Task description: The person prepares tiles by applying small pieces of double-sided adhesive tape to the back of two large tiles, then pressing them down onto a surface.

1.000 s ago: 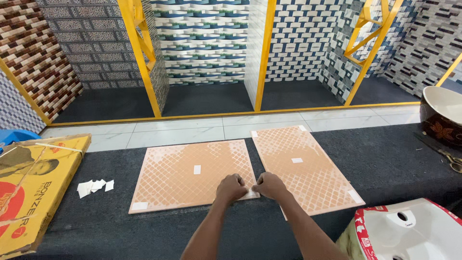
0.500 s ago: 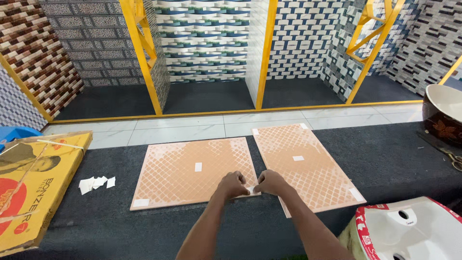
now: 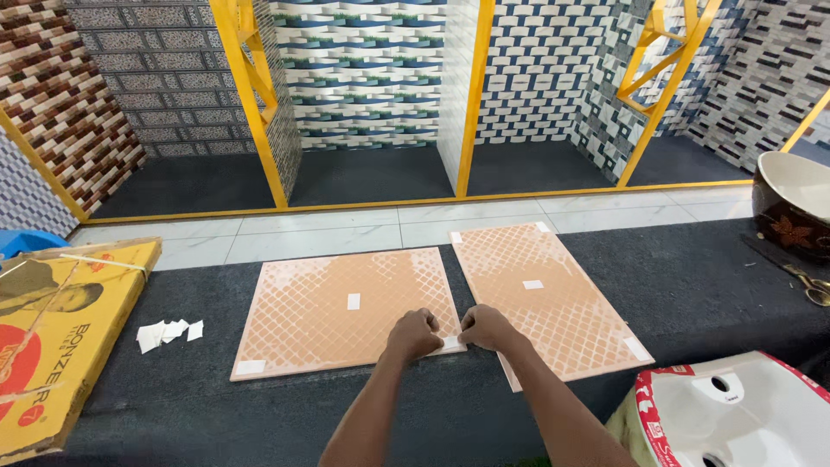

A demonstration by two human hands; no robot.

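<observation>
Two orange tiles lie face down on a dark carpet, each with a white lattice pattern and small white tape patches. The left tile [image 3: 328,307] lies flat and square. The right tile [image 3: 545,294] is turned at a slight angle. My left hand [image 3: 415,334] rests on the near right corner of the left tile, fingers curled. My right hand [image 3: 486,327] presses on the near left corner of the right tile. Between the two hands sits a small white tape patch [image 3: 451,342], pinched or pressed by the fingertips.
A yellow cardboard box [image 3: 52,329] lies at the left, with several white tape scraps [image 3: 169,331] beside it. A white basin [image 3: 735,406] sits at the near right and a brown bowl-shaped basin [image 3: 791,203] at the far right. Tiled display walls with yellow frames [image 3: 471,95] stand behind.
Both hands stay at the tile corners and have barely shifted. The view has moved slightly.
</observation>
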